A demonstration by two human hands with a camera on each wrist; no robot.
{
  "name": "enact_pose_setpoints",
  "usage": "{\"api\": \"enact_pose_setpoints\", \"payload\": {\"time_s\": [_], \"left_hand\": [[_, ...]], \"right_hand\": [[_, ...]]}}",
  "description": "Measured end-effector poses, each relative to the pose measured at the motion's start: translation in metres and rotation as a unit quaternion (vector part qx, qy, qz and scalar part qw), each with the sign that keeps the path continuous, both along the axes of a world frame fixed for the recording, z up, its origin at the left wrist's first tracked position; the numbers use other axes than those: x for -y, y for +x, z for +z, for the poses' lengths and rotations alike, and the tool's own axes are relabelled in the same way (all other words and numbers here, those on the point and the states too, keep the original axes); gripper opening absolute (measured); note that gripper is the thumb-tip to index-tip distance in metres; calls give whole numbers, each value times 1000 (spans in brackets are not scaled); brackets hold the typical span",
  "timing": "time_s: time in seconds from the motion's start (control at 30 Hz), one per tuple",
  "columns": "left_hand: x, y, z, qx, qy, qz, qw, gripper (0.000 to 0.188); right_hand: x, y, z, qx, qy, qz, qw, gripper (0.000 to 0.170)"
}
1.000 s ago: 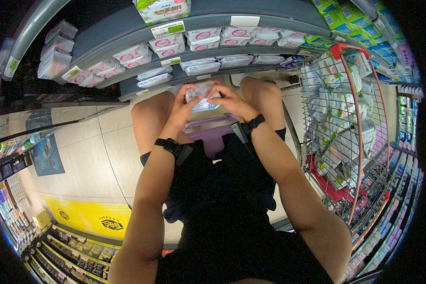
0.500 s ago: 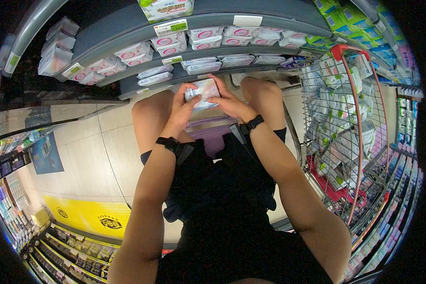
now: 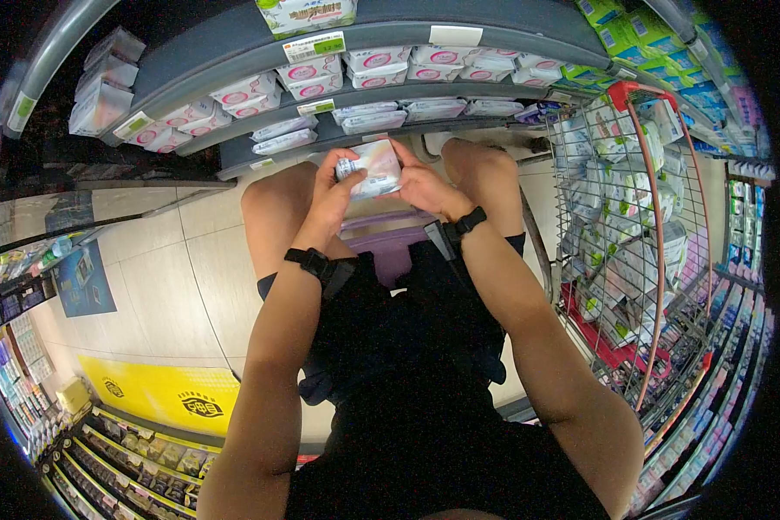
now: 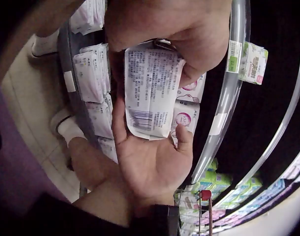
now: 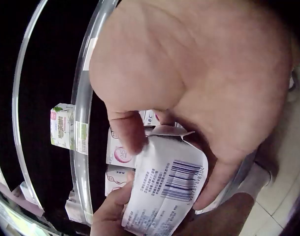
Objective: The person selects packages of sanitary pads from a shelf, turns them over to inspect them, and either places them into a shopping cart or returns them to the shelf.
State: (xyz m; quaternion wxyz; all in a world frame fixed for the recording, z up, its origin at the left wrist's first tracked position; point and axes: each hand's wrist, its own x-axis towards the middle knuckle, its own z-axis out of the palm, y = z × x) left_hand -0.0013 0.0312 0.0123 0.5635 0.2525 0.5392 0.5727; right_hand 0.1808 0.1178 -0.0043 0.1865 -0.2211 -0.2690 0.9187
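Observation:
Both hands are at a small soft pack of sanitary pads (image 3: 377, 166), white with pastel colours on the face toward the head camera. Its back, with blue print and a barcode, shows in the left wrist view (image 4: 152, 93). My left hand (image 3: 331, 186) grips the pack's left end, thumb over the face and fingers partly hidden behind. At the right end, my right hand (image 3: 425, 184) holds the pack between thumb and fingers. In the right wrist view, the right thumb (image 5: 132, 132) is right at a corner by the folded end flap.
Shelves of white packs (image 3: 312, 82) with pink ovals stand just ahead of my knees. A wire cart (image 3: 633, 217) with red trim, full of packs, is close on my right. Tiled floor (image 3: 156, 277), a yellow panel (image 3: 165, 394) and more shelving lie to the left.
The pack has turned so its pastel face shows more fully and flatter to the head camera. My right thumb has moved off its face to the right edge; the left hand keeps its grip.

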Motion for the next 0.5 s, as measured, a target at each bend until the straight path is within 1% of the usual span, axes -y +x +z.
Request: {"api": "enact_pose_setpoints", "payload": {"time_s": [0.1,0.2,0.3,0.4,0.5], "left_hand": [[1,-1,-3,-4,2,-2,1000,22],[1,-1,-4,-6,7,-7,1000,22],[2,0,-1,-28,14,-3,999,23],[3,-1,0,-1,8,-8,1000,24],[2,0,-2,7,9,-2,1000,25]], "right_hand": [[-4,0,-4,-8,-30,2,1000,76],[-1,-1,-3,24,30,14,999,75],[0,1,-8,19,27,18,999,75],[0,1,-9,13,16,16,1000,76],[1,1,-8,21,39,16,999,75]]}}
